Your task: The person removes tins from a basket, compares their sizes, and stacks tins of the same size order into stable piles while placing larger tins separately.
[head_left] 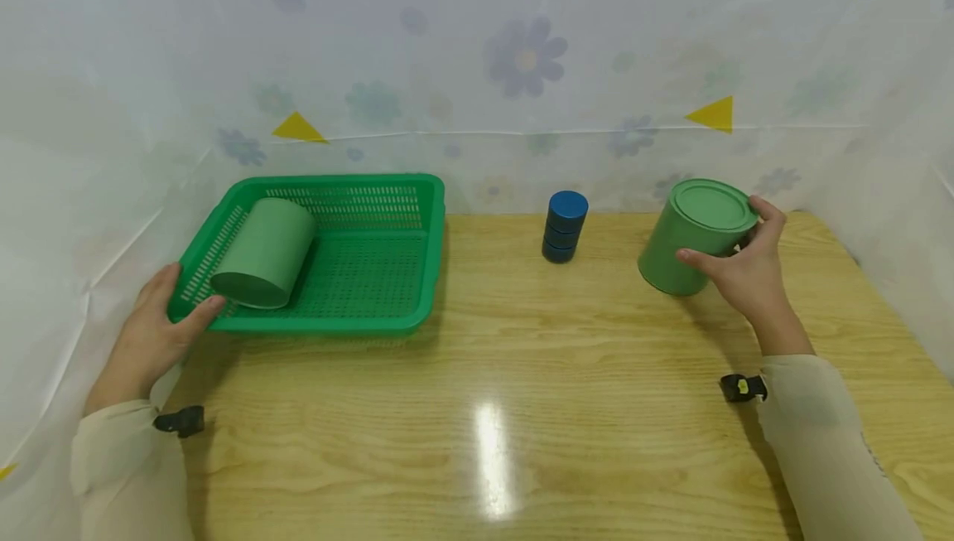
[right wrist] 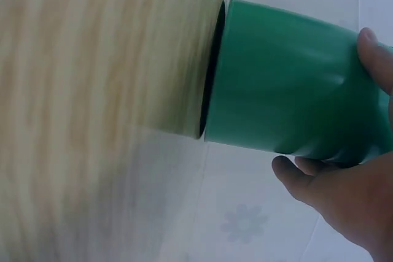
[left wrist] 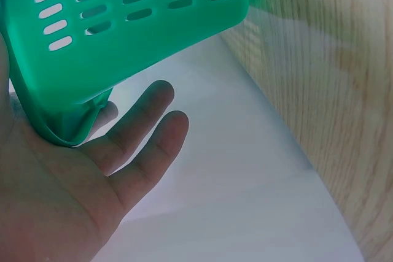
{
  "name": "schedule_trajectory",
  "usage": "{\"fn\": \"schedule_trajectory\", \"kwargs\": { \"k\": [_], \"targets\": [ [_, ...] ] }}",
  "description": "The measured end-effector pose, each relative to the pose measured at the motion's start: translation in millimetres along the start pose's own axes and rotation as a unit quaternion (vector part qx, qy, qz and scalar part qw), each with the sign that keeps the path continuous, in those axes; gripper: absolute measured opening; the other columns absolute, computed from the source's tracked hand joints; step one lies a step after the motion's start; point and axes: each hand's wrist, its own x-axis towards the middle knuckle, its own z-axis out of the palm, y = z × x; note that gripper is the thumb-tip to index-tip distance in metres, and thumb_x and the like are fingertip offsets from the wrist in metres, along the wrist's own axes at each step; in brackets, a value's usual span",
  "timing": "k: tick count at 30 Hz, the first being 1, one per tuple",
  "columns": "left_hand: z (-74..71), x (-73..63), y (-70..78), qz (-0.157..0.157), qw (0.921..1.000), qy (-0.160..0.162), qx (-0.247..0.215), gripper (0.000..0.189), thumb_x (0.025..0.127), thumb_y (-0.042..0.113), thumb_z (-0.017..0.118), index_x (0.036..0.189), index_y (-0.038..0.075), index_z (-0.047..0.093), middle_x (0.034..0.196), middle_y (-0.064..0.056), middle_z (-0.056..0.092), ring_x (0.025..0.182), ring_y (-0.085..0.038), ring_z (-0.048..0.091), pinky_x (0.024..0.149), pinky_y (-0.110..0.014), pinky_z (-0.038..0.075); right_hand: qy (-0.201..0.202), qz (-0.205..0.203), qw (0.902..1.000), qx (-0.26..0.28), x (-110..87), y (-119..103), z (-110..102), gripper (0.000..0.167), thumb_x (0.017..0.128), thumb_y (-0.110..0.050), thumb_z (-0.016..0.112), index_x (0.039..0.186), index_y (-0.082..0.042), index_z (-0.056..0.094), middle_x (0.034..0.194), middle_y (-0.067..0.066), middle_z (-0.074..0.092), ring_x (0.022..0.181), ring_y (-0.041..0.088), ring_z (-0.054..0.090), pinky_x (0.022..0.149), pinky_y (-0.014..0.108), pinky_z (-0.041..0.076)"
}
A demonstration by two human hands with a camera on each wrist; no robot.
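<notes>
Wood-grain worktop [head_left: 417, 408], pale floral sheeting [head_left: 462, 52] behind. Toward the right, green can [head_left: 678, 251] just left of and beyond right hand [head_left: 751, 276], long axis roughly upright; gripped with thumb and fingers spread around upper part. Contact of base with worktop: cannot tell. Well left, past blue cylinder [head_left: 564, 228], green basket [head_left: 328, 326] with second can [head_left: 268, 247] on its side; near-left corner held between thumb and fingers of left hand [head_left: 158, 330]. Green can plain, smooth, glossy, raised rim around flat top.
</notes>
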Motion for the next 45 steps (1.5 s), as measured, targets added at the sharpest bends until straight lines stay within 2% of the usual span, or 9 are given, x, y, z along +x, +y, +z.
{"fn": "schedule_trajectory", "kwargs": {
  "k": [7, 16, 22, 26, 30, 34, 41, 45],
  "targets": [
    [0.5, -1.5, 0.0, -0.003, 1.0000, 0.002, 0.000, 0.087, 0.106, 0.044, 0.048, 0.161, 0.002, -0.006, 0.164, -0.029, -0.008, 0.145, -0.058, -0.003, 0.111, -0.075, 0.005, -0.010, 0.001, 0.9999, -0.012, 1.0, -1, -2, 0.110, 0.089, -0.021, 0.080, 0.158, -0.031, -0.006, 0.159, 0.026, 0.018, 0.145, 0.048, 0.025, 0.110, 0.068, 0.028],
    [0.1, 0.1, 1.5, 0.001, 1.0000, 0.000, 0.002, 0.088, 0.106, 0.044, 0.048, 0.160, 0.001, -0.006, 0.163, -0.030, -0.008, 0.145, -0.058, -0.003, 0.111, -0.075, 0.005, -0.025, 0.010, 0.9994, -0.023, 0.3, -2, -6, 0.115, 0.092, -0.022, 0.077, 0.159, -0.032, -0.015, 0.162, 0.026, 0.009, 0.147, 0.051, 0.013, 0.111, 0.070, 0.024],
    [0.4, -1.2, 2.0, 0.001, 1.0000, 0.000, 0.002, 0.088, 0.106, 0.044, 0.047, 0.160, 0.000, -0.006, 0.163, -0.030, -0.008, 0.145, -0.057, -0.004, 0.111, -0.074, 0.004, -0.035, 0.017, 0.9982, -0.044, -2.0, -7, -8, 0.118, 0.093, -0.032, 0.076, 0.157, -0.035, -0.023, 0.163, 0.027, 0.003, 0.145, 0.056, 0.010, 0.104, 0.076, 0.027],
    [0.5, -1.7, 3.6, -0.001, 1.0000, 0.000, -0.002, 0.088, 0.106, 0.045, 0.048, 0.160, 0.002, -0.006, 0.164, -0.029, -0.008, 0.145, -0.058, -0.004, 0.111, -0.075, 0.005, -0.034, 0.017, 0.9969, -0.069, -3.5, -13, -11, 0.117, 0.092, -0.037, 0.075, 0.158, -0.034, -0.022, 0.165, 0.025, 0.001, 0.147, 0.053, 0.009, 0.105, 0.078, 0.022],
    [0.4, -1.0, 3.8, 0.001, 1.0000, 0.000, -0.004, 0.088, 0.105, 0.045, 0.048, 0.161, 0.002, -0.005, 0.164, -0.028, -0.008, 0.145, -0.057, -0.004, 0.111, -0.075, 0.005, -0.024, 0.010, 0.9943, -0.104, -5.7, -25, -16, 0.111, 0.094, -0.040, 0.072, 0.162, -0.025, -0.014, 0.167, 0.019, -0.004, 0.150, 0.046, 0.001, 0.108, 0.078, 0.012],
    [0.4, -0.2, 4.1, 0.002, 1.0000, 0.000, -0.001, 0.088, 0.106, 0.045, 0.048, 0.161, 0.001, -0.005, 0.164, -0.029, -0.008, 0.145, -0.057, -0.004, 0.111, -0.075, 0.005, -0.013, 0.003, 0.9917, -0.128, -9.4, -40, -19, 0.101, 0.096, -0.041, 0.068, 0.164, -0.021, -0.003, 0.168, 0.014, -0.006, 0.151, 0.043, -0.003, 0.109, 0.077, 0.010],
    [0.6, 0.3, 5.1, 0.003, 1.0000, 0.005, 0.003, 0.088, 0.106, 0.044, 0.048, 0.160, -0.001, -0.004, 0.163, -0.031, -0.006, 0.146, -0.057, -0.002, 0.112, -0.073, 0.005, 0.009, -0.034, 0.9892, -0.142, -18.8, -65, -16, 0.081, 0.098, -0.037, 0.065, 0.163, -0.017, 0.022, 0.169, 0.008, 0.004, 0.153, 0.035, 0.001, 0.114, 0.071, 0.011],
    [-0.2, -0.5, 6.1, -0.001, 1.0000, 0.003, 0.005, 0.088, 0.106, 0.045, 0.047, 0.160, -0.001, -0.005, 0.163, -0.031, -0.007, 0.145, -0.057, -0.003, 0.112, -0.074, 0.005, 0.029, -0.063, 0.9895, -0.127, -23.3, -77, -12, 0.068, 0.100, -0.034, 0.063, 0.159, -0.013, 0.035, 0.167, 0.008, 0.015, 0.153, 0.031, 0.008, 0.117, 0.067, 0.011]
  ]
}}
